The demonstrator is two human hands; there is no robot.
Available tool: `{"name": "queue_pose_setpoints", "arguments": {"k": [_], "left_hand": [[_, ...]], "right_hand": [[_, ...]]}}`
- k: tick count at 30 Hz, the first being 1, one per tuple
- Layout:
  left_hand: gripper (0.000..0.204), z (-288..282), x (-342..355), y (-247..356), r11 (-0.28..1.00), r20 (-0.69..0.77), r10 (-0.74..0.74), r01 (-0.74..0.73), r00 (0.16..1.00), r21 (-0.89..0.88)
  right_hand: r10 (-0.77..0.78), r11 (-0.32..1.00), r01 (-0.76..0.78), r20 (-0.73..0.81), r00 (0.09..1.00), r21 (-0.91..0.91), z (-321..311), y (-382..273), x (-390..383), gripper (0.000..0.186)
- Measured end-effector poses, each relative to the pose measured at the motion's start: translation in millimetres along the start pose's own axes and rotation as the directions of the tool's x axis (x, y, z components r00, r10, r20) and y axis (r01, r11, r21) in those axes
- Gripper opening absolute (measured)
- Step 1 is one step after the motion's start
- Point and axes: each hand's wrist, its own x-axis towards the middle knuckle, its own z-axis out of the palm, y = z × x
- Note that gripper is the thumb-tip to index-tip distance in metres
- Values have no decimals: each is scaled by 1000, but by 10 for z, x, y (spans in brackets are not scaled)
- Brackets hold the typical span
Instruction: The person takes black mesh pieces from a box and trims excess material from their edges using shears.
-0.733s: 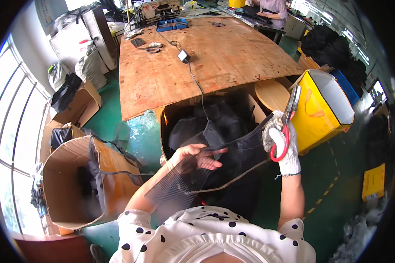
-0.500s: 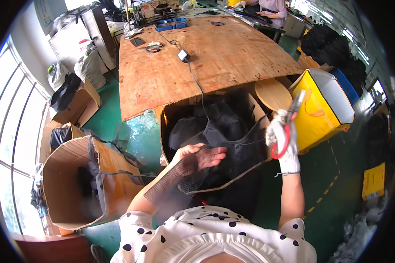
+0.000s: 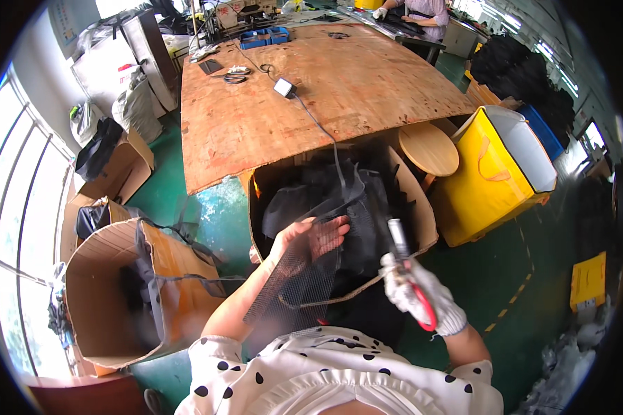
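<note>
My left hand (image 3: 310, 238), bare, lies palm up over the open cardboard box. Black mesh fabric (image 3: 291, 283) runs across its palm and hangs down along the forearm. The fingers show through the mesh, curled lightly, with the thumb at its edge. My right hand (image 3: 419, 294) wears a white knitted glove and is closed around red-handled scissors (image 3: 426, 309). Their blades point up and away from me, apart from the mesh. Dark fabric pieces (image 3: 367, 238) fill the box below. A brown cord-like edge (image 3: 346, 296) curves between the hands.
A wooden table (image 3: 311, 90) stands ahead, carrying a corded device (image 3: 284, 87) and blue trays (image 3: 264, 37). To the right are a round stool (image 3: 429, 149) and a yellow bin (image 3: 481, 180). Another cardboard box (image 3: 93, 297) is at left. A co-worker (image 3: 422, 17) works far off.
My right hand has swung left and toward me with the scissors, nearer the mesh. My left hand has shifted slightly, and the mesh and dark fabric have moved with it.
</note>
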Motion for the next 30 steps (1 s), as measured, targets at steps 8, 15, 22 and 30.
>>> {"name": "queue_pose_setpoints", "arguments": {"k": [8,15,22,30], "left_hand": [[27,101,-30,25,997,27,-34,32,999,64],[45,-35,-41,30,999,11,36,-36,999,14],[33,-28,-23,24,999,28,-18,17,999,37],[48,-13,-15,-42,996,34,-74,72,997,50]], "right_hand": [[26,659,-9,11,1000,-752,-181,-37,387,29],[1,549,77,93,996,-832,-79,22,403,28],[24,549,105,142,990,-829,-143,2,420,33],[-67,481,219,213,975,-849,-46,33,460,41]]}}
